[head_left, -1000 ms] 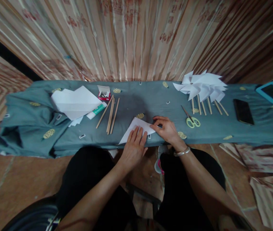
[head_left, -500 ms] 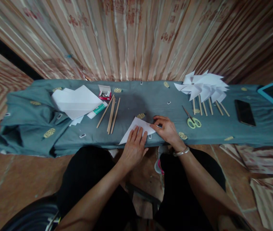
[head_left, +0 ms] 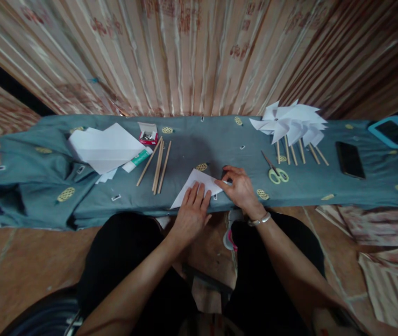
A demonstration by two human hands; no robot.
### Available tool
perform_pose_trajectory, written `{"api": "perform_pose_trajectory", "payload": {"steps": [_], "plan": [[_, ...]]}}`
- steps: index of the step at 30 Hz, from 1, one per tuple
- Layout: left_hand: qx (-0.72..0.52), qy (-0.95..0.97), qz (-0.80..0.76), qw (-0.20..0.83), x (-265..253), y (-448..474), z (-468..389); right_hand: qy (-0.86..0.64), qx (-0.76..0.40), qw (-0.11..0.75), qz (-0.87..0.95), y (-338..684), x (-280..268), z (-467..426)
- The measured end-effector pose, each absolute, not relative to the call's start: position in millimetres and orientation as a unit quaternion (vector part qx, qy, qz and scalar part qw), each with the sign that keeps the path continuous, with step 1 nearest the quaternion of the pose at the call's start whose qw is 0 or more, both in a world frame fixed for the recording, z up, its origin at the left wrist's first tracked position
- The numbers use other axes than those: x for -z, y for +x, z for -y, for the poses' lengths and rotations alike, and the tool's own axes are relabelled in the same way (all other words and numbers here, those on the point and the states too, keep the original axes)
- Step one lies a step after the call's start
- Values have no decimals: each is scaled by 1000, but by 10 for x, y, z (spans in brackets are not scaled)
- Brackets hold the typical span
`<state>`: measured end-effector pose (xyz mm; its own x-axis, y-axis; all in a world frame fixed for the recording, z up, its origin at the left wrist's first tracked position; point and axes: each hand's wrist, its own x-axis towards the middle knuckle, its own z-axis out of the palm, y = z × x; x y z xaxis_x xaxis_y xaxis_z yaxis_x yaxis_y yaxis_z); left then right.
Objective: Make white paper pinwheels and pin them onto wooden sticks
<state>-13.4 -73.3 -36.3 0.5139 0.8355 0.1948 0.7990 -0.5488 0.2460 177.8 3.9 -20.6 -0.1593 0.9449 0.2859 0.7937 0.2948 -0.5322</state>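
Note:
A white sheet of paper folded into a triangle (head_left: pixel 189 185) lies near the front edge of the cloth-covered table. My left hand (head_left: pixel 192 210) rests flat on it, fingers stretched out and pressing on its lower part. At the paper's right corner, the thumb and bent fingers of my right hand (head_left: pixel 240 187) close on the tip; part of that corner is hidden by them. Scissors (head_left: pixel 276 173) with yellow-green handles lie to the right of my right hand. Several wooden sticks (head_left: pixel 157 167) lie to the left of the folded paper.
A stack of white paper (head_left: pixel 106 147), a glue stick (head_left: pixel 138 159) and a small open box (head_left: pixel 148 134) of metal pieces sit on the left. Several paper pinwheels (head_left: pixel 292 122) on sticks, a black phone (head_left: pixel 350 160) and a blue-framed device (head_left: pixel 397 132) lie on the right.
The whole view has shifted slightly, so everything appears a little further left. Both hands keep nearly the same hold on the folded paper.

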Motion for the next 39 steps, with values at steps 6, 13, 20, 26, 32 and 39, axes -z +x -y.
{"api": "perform_pose_trajectory", "payload": {"steps": [6,13,20,26,32,39], "plan": [[-144,869,-470,56,342,-133,738,-599,-99,290,740,1674,252,210],[-144,870,-469,47,361,-130,732,-618,-91,281,729,1589,364,413],[-159,872,-461,44,383,-147,733,-645,-73,303,698,2015,447,316],[-143,872,-467,39,388,-133,739,-609,-45,307,730,1982,284,327],[-120,873,-472,29,350,-123,742,-490,-24,261,832,1767,63,532],[-104,878,-467,13,337,-132,731,-427,-22,202,881,1732,129,625]]}}
